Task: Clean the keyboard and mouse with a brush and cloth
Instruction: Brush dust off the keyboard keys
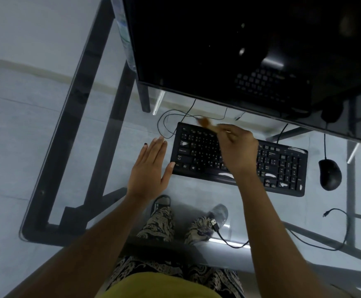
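A black keyboard (282,166) lies on the glass desk (115,134), slanting down to the right. My right hand (237,147) hovers over its middle keys, shut on a brush (205,122) whose blurred brown end points to the keyboard's far left corner. My left hand (151,166) rests flat on the glass with fingers together, its thumb touching the keyboard's left edge. A black mouse (329,174) sits to the right of the keyboard. No cloth is visible.
A dark monitor (239,50) stands behind the keyboard, its lower edge overhanging it. Thin cables (171,117) loop behind the keyboard's left end. A loose USB cable (220,233) lies near the front edge. My legs show through the glass.
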Action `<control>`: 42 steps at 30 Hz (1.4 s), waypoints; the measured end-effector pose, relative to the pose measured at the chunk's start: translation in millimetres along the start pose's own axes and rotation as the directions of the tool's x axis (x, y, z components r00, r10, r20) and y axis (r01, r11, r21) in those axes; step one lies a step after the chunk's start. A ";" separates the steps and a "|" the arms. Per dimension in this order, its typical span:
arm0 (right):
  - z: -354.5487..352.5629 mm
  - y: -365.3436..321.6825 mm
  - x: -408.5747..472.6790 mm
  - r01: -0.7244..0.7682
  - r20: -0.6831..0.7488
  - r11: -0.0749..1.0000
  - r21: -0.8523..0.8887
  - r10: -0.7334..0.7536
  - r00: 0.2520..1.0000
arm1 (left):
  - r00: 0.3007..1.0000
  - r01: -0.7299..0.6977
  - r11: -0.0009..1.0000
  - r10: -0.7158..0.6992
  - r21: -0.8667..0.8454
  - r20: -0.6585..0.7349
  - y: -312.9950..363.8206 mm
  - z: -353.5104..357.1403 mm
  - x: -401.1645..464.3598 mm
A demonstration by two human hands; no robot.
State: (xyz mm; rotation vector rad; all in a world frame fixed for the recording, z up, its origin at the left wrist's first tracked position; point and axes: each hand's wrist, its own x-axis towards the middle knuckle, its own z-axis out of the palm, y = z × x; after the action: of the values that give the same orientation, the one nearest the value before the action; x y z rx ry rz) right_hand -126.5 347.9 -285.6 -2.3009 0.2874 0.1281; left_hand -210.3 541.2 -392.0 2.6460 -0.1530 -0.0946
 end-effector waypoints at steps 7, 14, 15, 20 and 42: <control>-33.5 31.1 -16.4 0.067 -0.062 0.995 -0.079 -0.072 0.995 | 1.000 -0.002 1.000 0.002 -0.016 -0.019 -0.3 0.2 -0.5; -56.4 29.0 -29.2 -0.071 0.239 0.983 0.168 0.029 0.970 | 0.999 -0.049 0.999 0.048 -0.021 -0.026 2.1 -3.8 -2.7; -55.2 31.9 -27.8 -0.090 0.169 0.967 0.240 0.049 0.984 | 0.996 -0.094 0.996 0.094 -0.008 -0.011 7.7 -4.8 -3.4; -57.5 52.8 -14.4 -0.134 -0.172 0.988 0.081 0.146 0.974 | 0.930 -0.357 0.934 0.353 0.029 0.100 57.3 11.8 -2.8; -110.7 73.7 -26.3 0.083 0.203 0.971 -0.224 -0.037 0.978 | 0.968 -0.237 0.958 0.218 0.164 0.127 94.4 44.9 8.5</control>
State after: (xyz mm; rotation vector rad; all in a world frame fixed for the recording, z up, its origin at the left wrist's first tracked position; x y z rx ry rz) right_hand -170.0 222.4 -258.4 -2.5014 0.1037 0.3751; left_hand -214.7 436.5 -387.2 2.7791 -0.5244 -0.1538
